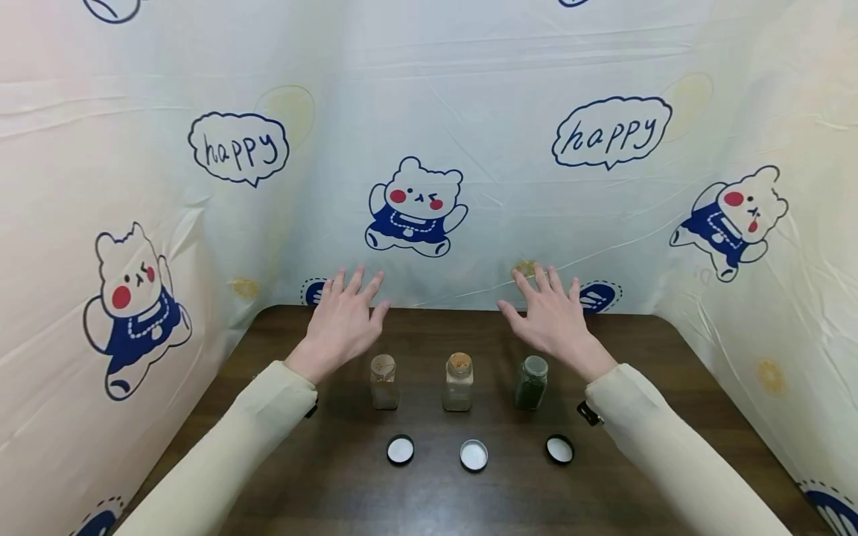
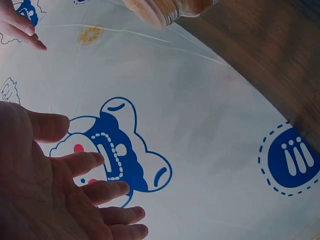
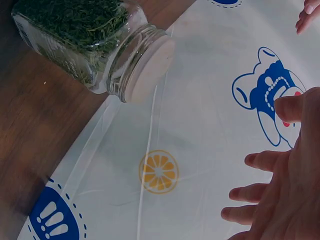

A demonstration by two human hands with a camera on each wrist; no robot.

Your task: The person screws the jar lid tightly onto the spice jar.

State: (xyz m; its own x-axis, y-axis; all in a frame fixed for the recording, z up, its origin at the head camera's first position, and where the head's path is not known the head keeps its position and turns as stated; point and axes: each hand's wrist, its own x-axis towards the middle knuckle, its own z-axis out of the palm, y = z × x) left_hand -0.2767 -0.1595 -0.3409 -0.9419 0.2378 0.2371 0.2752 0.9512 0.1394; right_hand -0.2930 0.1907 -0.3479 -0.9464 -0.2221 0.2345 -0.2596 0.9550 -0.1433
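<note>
Both hands reach forward over the far side of the table, palms down and fingers spread. The left hand (image 1: 342,320) holds nothing and is nearest to a glass spice jar (image 1: 385,391) of brownish contents. The right hand (image 1: 553,320), also holding nothing, is beside a jar of green dried herbs (image 1: 531,388). Between these two jars stands a third jar (image 1: 459,391) with an orange-brown top. All three are upright without their screw lids. In front of them lie a left lid (image 1: 400,450), a middle lid (image 1: 474,455) and a right lid (image 1: 559,449), white insides up.
The dark wooden table (image 1: 322,491) ends just behind the jars. A pale curtain (image 1: 496,186) printed with bears and "happy" bubbles hangs at the back and both sides. Each wrist wears a dark strap below the light sleeve (image 1: 228,432).
</note>
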